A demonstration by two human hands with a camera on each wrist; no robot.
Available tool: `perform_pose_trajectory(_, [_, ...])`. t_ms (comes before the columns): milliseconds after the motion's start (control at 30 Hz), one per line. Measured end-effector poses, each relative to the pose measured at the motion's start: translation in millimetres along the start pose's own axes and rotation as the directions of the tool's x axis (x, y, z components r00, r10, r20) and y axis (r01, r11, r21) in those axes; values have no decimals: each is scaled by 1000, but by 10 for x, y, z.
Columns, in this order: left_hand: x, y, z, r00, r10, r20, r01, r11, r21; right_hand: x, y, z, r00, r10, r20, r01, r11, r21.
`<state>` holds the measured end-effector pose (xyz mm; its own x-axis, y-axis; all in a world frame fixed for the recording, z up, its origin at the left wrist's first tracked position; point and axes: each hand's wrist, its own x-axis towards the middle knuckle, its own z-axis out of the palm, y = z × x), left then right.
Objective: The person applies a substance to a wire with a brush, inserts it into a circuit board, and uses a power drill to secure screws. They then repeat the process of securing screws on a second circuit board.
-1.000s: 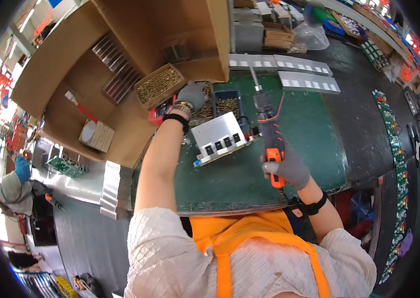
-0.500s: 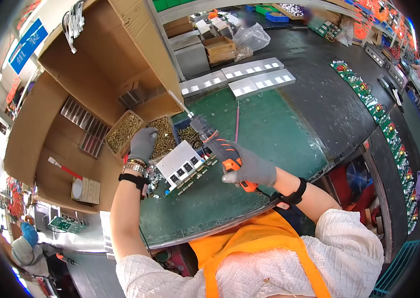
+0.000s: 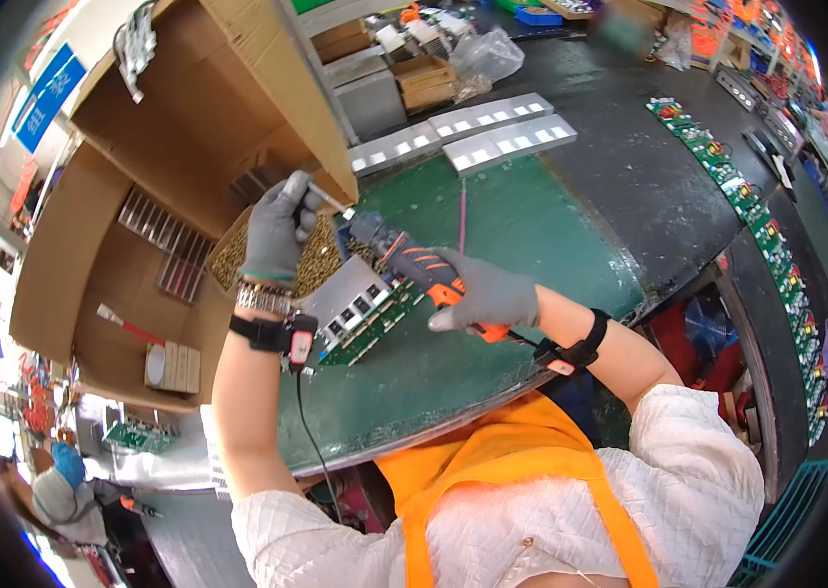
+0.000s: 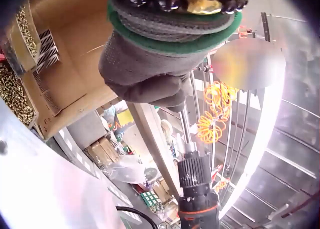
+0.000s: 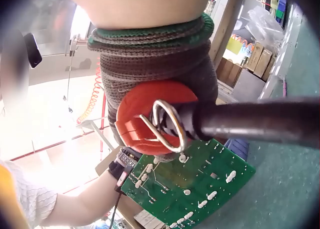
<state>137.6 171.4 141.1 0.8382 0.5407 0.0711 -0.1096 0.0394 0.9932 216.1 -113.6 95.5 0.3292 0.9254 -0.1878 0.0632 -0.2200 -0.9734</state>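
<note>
My gloved left hand [image 3: 275, 235] is raised above the screw boxes, fingers curled round the end of the bit [image 4: 185, 125] of an electric screwdriver [image 3: 404, 257]. Whether a screw is between the fingertips is hidden. The right hand [image 3: 497, 292], also gloved, grips the orange and black handle, with the tool slanting up to the left. Below the tool lies a green circuit board [image 3: 375, 333] with a metal heat sink [image 3: 340, 294] and black components along it. In the right wrist view the board's soldered underside [image 5: 195, 181] shows beyond the tool's orange end [image 5: 145, 114].
Brass screws [image 3: 316, 257] fill boxes behind the board. A tall cardboard box [image 3: 189, 98] stands at the left. Metal strips [image 3: 507, 142] lie at the back of the green mat [image 3: 551, 235], a row of circuit boards [image 3: 737, 201] at the right. A cable hangs from the left wrist.
My left hand has risen from the screws to the end of the bit. The right hand has brought the screwdriver leftward from upright to slanting over the board. The head view has turned.
</note>
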Motion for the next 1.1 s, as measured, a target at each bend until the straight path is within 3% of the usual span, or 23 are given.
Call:
perform_pose_trajectory(67, [31,-26,-13,1000,13,-3,-14,996,-86,-26,-45,-2,998,29,62,-33,998,54])
perform_pose_trajectory(200, [106,-4,-97,1000,-3,3,4,989,-146,-60,-113,13,998,43,36,-44,998,32])
perform_pose_trajectory(300, [122,128,-148,987,-104,123,114,991,-76,-60,-100,4,999,47,28,-49,997,63])
perform_pose_trajectory(333, [113,188,-151,988,-103,117,113,991,-75,-52,-87,-1,999,45,23,-46,998,41])
perform_pose_trajectory(433, [82,305,-157,988,-52,148,28,987,158,-44,-88,4,999,44,17,-45,999,20])
perform_pose_trajectory(600, [44,223,-158,990,-89,110,76,990,117,-24,-74,20,999,47,20,-48,999,22])
perform_pose_trajectory(733, [19,269,-124,998,-65,25,58,976,212,-22,-70,50,998,58,-8,-59,998,-15])
perform_pose_trajectory(833, [70,359,-140,996,-43,80,0,879,477,-42,-75,66,998,59,-11,-59,998,-15])
perform_pose_trajectory(933, [118,399,-119,989,-13,149,-67,851,521,-44,-68,63,999,52,-12,-52,999,-7])
perform_pose_trajectory(1100, [71,413,-115,985,-54,163,-31,876,481,-76,-56,54,999,43,2,-43,999,-2])
